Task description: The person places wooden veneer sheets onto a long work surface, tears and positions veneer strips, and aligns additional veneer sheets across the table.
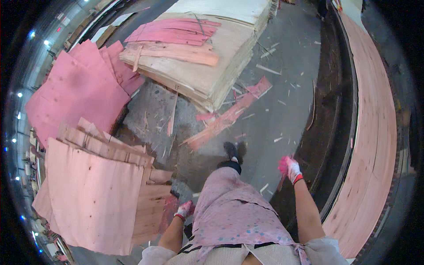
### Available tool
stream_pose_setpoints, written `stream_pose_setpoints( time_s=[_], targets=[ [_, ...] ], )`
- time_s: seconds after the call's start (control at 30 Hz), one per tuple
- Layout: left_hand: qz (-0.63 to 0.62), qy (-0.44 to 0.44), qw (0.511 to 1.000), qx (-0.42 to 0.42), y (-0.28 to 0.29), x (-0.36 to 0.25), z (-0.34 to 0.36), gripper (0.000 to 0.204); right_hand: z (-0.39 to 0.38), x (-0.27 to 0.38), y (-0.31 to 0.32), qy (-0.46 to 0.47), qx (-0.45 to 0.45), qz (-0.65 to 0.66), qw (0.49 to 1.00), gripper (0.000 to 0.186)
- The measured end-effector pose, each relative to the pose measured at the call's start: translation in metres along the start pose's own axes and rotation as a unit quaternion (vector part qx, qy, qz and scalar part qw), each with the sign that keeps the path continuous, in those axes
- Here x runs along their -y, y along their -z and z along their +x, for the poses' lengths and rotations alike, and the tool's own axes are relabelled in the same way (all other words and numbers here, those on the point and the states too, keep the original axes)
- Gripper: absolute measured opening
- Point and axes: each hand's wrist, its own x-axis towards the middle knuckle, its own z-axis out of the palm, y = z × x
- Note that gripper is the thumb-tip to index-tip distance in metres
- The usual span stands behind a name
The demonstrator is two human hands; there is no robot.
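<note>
My left hand, in a white and pink work glove, hangs low beside the pink patterned apron. Its fingers are partly turned away, and nothing shows in them. The nearest thing to it is a stack of pale pinkish wood veneer sheets, its right edge just to the hand's left. Out to the right, above the floor, is my right hand in a similar glove with a red cuff. The pink fingers there are smeared, so their pose and any small thing in them are unclear.
Bright pink sheets lie fanned at the left. Ahead stands a tall stack of pale veneer, torn pink pieces on top. Broken strips litter the floor near my foot. A long veneer-covered surface runs along the right.
</note>
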Motion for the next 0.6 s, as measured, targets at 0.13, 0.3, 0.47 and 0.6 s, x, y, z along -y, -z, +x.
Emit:
stream_pose_setpoints(
  time_s=[0.13,0.3,0.47,0.6],
  targets=[
    [0.100,-0.086,0.991,-0.013,0.041,-0.035,0.064,0.026,0.036,0.027,-0.059,-0.098,-0.002,-0.153,0.983,0.032],
    [-0.207,-0.094,0.974,-0.002,-0.036,-0.230,0.105,0.026,0.099,0.023,0.023,-0.329,0.018,-0.005,0.944,0.025],
    [-0.212,-0.227,0.950,0.032,-0.110,-0.406,-0.001,0.033,0.155,0.109,-0.046,-0.273,-0.048,-0.130,0.952,0.020],
    [-0.211,-0.258,0.943,0.011,-0.150,-0.462,-0.021,0.034,0.218,0.216,-0.150,-0.244,-0.124,-0.235,0.933,0.023]
  ],
)
